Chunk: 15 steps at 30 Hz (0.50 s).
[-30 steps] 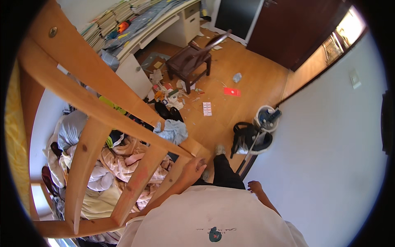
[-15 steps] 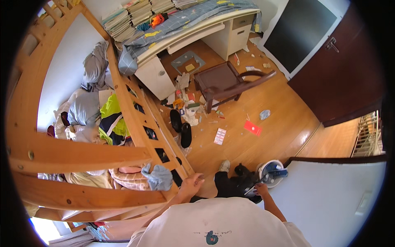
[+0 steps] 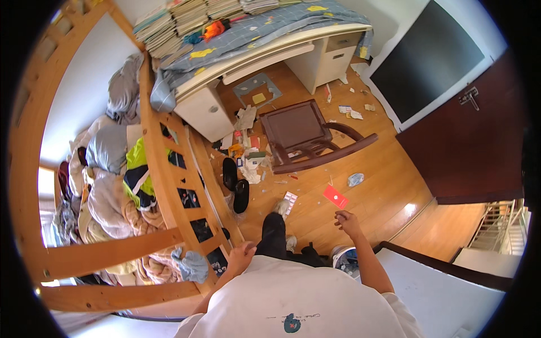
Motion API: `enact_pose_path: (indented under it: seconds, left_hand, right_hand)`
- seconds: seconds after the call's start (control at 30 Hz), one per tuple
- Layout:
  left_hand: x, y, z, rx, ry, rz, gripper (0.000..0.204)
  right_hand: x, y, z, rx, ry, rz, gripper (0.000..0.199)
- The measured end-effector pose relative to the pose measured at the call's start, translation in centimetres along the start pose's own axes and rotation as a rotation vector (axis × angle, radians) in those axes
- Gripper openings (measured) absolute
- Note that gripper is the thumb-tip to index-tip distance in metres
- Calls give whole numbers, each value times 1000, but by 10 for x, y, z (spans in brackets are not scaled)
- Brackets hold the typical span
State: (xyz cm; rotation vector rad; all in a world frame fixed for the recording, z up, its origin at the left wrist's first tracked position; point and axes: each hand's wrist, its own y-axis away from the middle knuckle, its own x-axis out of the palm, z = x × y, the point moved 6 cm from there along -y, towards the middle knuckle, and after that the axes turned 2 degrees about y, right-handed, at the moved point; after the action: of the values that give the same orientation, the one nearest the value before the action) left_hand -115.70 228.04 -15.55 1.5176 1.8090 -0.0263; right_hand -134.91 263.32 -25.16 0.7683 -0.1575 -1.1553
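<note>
My right hand (image 3: 347, 223) reaches out over the floor, its fingers bent but apart, with no object visible in it. Just beyond its fingertips in the picture, a red packet (image 3: 336, 197) lies on the floor. My left hand (image 3: 241, 257) hangs beside the wooden bunk bed frame (image 3: 163, 169), its fingers curled in and nothing visible in them. A white bucket (image 3: 337, 257) with bluish contents stands near my right forearm, partly hidden by my shirt. A white printed card (image 3: 290, 203) lies by my forward foot.
A brown wooden armchair (image 3: 298, 129) stands ahead, before a white desk (image 3: 197, 112) with stacked papers. Scraps (image 3: 251, 163) litter the floor beside black slippers (image 3: 241, 194). A crumpled clear plastic piece (image 3: 355, 179) lies right of the chair. A dark red door (image 3: 462, 135) is at the right.
My right hand has left the bucket's side and moved forward toward the red packet. My body has stepped forward, one leg ahead. The left hand stays low by the bed.
</note>
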Motion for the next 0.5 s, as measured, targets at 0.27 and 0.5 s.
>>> enact_pose_path:
  seconds: [0.27, 0.5]
  left_hand:
    - [46, -174, -146, 258, -167, 439, 30]
    - [97, -256, -274, 536, -257, 744, 28]
  right_hand:
    - [-64, 47, -116, 123, 70, -420, 25]
    - [17, 178, -225, 765, -773, -830, 11]
